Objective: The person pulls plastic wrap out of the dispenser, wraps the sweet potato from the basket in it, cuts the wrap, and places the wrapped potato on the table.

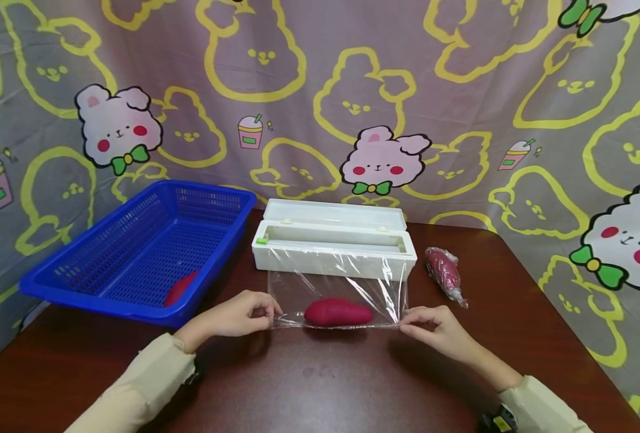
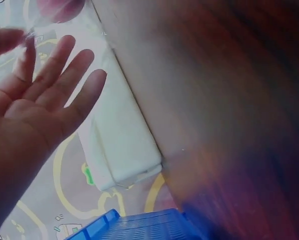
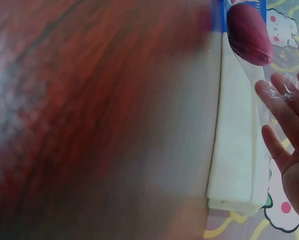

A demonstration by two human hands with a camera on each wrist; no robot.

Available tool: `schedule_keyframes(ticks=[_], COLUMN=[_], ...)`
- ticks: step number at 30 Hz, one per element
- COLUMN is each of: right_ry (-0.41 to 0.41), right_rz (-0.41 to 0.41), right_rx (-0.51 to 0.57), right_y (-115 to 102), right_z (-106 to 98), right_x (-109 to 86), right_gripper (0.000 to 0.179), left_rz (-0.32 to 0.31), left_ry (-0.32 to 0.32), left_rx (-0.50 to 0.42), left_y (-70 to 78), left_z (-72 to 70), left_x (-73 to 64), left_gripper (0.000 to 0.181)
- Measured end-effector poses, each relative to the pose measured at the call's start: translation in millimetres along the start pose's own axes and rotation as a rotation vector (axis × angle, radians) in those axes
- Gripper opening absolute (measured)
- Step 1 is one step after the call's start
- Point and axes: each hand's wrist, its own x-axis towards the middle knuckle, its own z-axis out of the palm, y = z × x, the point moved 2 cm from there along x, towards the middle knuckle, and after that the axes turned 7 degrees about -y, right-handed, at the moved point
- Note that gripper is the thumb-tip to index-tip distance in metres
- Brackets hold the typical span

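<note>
At the lower middle of the head view, a dark red sweet-potato-shaped item (image 1: 337,313) lies at the near edge of a sheet of clear film (image 1: 310,287); whether the film passes over or under it, I cannot tell. The two hands pinch that edge at its corners. The left hand (image 1: 248,314), left of the item, grips the film between thumb and forefinger, its other fingers extended in the left wrist view. The right hand (image 1: 440,329), right of the item, pinches the opposite corner, with other fingers extended too.

The film runs up to a white dispenser box (image 1: 331,260) at the centre of the frame, its lid (image 1: 335,211) raised at the back and a green piece (image 1: 262,241) at its left end. On the right, near the box, lies a red item wrapped in film (image 1: 443,270). A blue basket (image 1: 115,308) fills the middle left, with another red item (image 1: 180,288) in its near right corner. All stand on a dark brown bench (image 1: 320,385) before a rabbit-print curtain (image 1: 287,54).
</note>
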Motion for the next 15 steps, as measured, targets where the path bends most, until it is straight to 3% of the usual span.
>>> schedule_keyframes(ticks=[4,8,15], right_ry=[0.003,0.037,0.074], right_rz=[0.116,0.213,0.419], right_rx=[0.119,0.185,0.244], right_y=[13,18,27], right_z=[-3,-5,-3], right_x=[-5.5,-5.4,2.7], right_gripper=[0.019,0.009,0.014], left_rz=[-0.050,-0.098,-0.173], left_ry=[0.002,0.025,0.157], left_rx=[-0.125,-0.193,-0.311], left_y=[-2.2,-1.2,-0.1], left_z=[-0.4,-3.4,-7.9], left_x=[-0.6,0.8,11.4], left_gripper=[0.013,0.014,0.012])
